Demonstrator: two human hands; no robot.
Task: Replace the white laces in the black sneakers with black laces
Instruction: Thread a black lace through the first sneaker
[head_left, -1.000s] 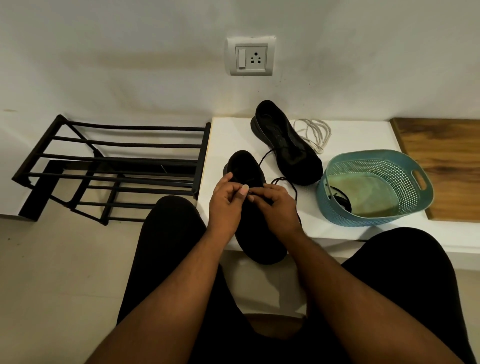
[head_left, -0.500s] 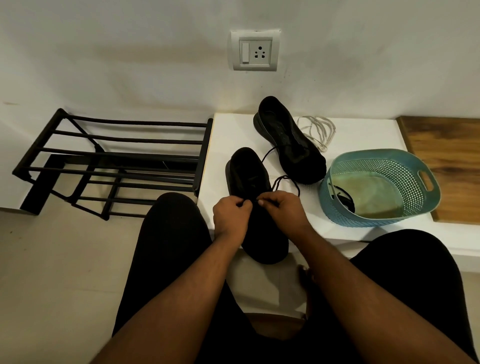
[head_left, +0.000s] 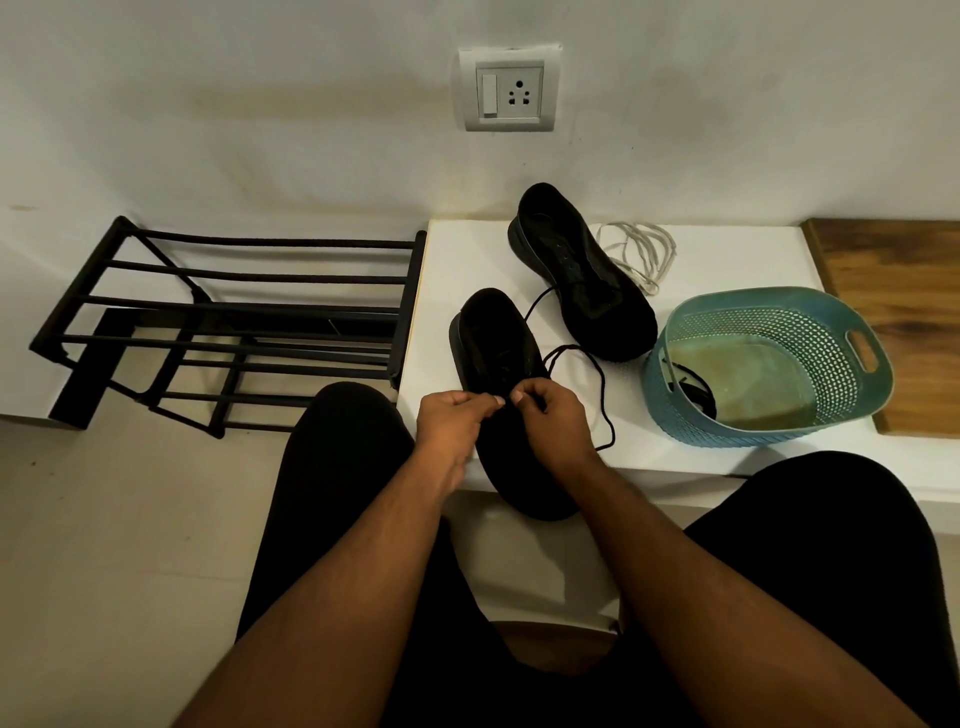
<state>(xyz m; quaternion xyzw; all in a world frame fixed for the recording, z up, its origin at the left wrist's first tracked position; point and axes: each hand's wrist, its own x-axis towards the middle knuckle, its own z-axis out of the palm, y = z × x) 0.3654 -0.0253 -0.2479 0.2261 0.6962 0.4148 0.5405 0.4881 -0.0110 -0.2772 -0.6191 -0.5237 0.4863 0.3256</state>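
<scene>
We see both forearms reach forward over the knees to the near black sneaker (head_left: 496, 343), which lies on the white bench top (head_left: 727, 260) with its heel end hanging past the front edge. The left hand (head_left: 451, 423) has its fingers curled in, thumb and forefinger pinched together over the middle of the shoe; what it pinches is too dark against the shoe for us to tell. The right hand (head_left: 551, 421) is curled too, and pinches the black lace (head_left: 597, 374) just beside the left fingertips. From that grip the lace loops out to the right over the bench top and trails back toward the front edge.

Behind, the second black sneaker (head_left: 582, 275) lies at an angle near the wall, with a thin black strand running from it toward the near shoe. The white laces (head_left: 641, 249) lie in a loose heap just right of it. A teal perforated basket (head_left: 769, 415) stands to the right, with something dark inside against its left wall. A wooden board (head_left: 898, 312) lies beyond the basket. Left of the bench stands a black metal shoe rack (head_left: 234, 312). A switch and socket plate (head_left: 510, 89) sits on the wall above.
</scene>
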